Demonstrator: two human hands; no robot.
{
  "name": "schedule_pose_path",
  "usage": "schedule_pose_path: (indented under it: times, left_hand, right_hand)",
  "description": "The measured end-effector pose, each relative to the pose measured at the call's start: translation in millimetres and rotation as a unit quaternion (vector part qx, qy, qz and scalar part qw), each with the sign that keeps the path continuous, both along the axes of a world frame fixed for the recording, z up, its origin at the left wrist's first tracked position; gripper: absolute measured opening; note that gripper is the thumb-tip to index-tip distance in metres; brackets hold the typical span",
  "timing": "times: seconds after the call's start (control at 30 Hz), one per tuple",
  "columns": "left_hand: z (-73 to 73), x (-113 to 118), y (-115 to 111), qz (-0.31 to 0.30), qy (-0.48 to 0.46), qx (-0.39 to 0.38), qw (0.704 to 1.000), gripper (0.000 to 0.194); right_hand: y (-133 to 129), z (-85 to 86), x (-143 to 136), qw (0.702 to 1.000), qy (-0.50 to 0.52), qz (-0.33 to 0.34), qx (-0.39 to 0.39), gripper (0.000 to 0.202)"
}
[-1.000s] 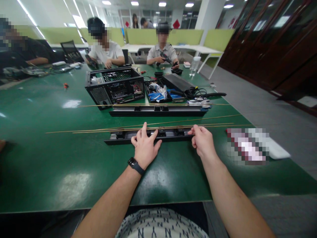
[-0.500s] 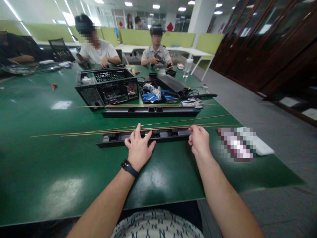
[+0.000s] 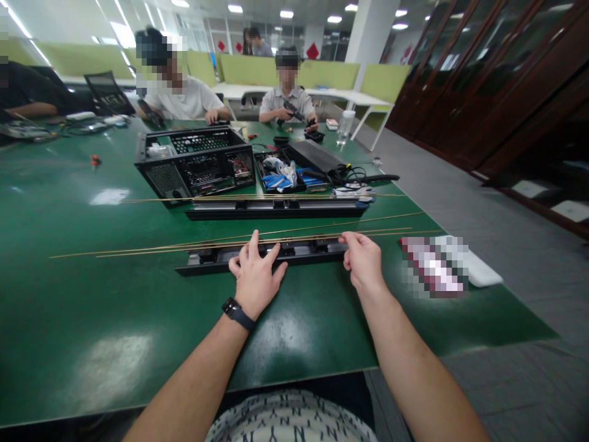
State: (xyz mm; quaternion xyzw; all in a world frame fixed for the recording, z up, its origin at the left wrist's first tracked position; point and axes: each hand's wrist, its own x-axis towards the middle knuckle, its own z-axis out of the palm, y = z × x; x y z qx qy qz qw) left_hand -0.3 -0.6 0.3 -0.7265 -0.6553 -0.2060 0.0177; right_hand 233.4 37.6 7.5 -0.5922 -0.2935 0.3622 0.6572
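Note:
Across the near black rail [image 3: 304, 260] lie several long thin brass-coloured rods [image 3: 138, 250], which stick out past both of its ends. My left hand [image 3: 256, 273], with a dark watch on the wrist, rests on the rail and rods with its fingers spread. At the rail's right end my right hand [image 3: 363, 258] is closed, thumb and index finger pinching a rod. Dark blocks [image 3: 319, 244] sit in the rail's channel. Farther back is a second black rail [image 3: 276, 212] with more thin rods along its top.
Behind the rails stand an open black computer case [image 3: 196, 162] and a tray of blue and white gloves [image 3: 280, 174]. Black cables [image 3: 343, 175] lie to their right. A pink pixelated item [image 3: 432, 267] is near the right edge. Two people sit across the green table [image 3: 322, 331].
My right hand has moved slightly left along the rail, and the pinched rod has slid left with it. My left hand stays spread on the rail. The view has shifted slightly.

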Motion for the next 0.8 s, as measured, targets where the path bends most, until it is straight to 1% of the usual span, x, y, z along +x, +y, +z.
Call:
schedule_pose_path:
  times: [0.07, 0.13, 0.2, 0.33, 0.4, 0.5, 0.67, 0.73, 0.8]
  left_hand:
    - [0.0, 0.0, 0.1, 0.001, 0.002, -0.002, 1.000, 0.045]
    - [-0.5, -0.1, 0.1, 0.001, 0.004, -0.002, 1.000, 0.045]
    - [-1.2, -0.3, 0.2, -0.001, 0.005, 0.000, 1.000, 0.046]
    - [-1.8, -0.2, 0.3, -0.001, 0.008, 0.005, 1.000, 0.046]
    - [-1.1, 0.1, 0.3, 0.000, 0.008, 0.002, 1.000, 0.046]
    - [0.4, 0.4, 0.3, 0.001, 0.007, -0.002, 1.000, 0.046]
    - [1.1, 0.6, -0.2, 0.000, 0.007, -0.001, 1.000, 0.045]
    - [0.7, 0.6, -0.2, 0.001, 0.009, 0.000, 1.000, 0.045]
    - [0.2, 0.6, 0.0, 0.001, 0.009, 0.000, 1.000, 0.045]
  right_hand:
    - [-2.0, 1.1, -3.3, 0.999, 0.001, 0.036, -0.001, 0.021]
    - [-3.2, 1.8, -4.5, 0.999, 0.004, 0.053, 0.000, 0.022]
    - [-2.9, 2.0, -3.3, 0.999, 0.007, 0.045, 0.002, 0.022]
    - [-0.1, 0.7, 1.8, 1.000, 0.015, 0.003, 0.005, 0.020]
    - [0.7, 0.0, 2.5, 1.000, 0.011, -0.008, 0.009, 0.019]
    - [0.0, 0.0, 0.1, 1.000, 0.000, 0.009, 0.009, 0.021]
    - [-2.9, 2.4, -3.6, 0.997, -0.002, 0.073, -0.002, 0.025]
    - [-3.1, 2.9, -2.8, 0.997, 0.002, 0.076, -0.002, 0.025]
    - [-2.5, 2.8, -1.0, 0.998, 0.008, 0.063, 0.000, 0.025]
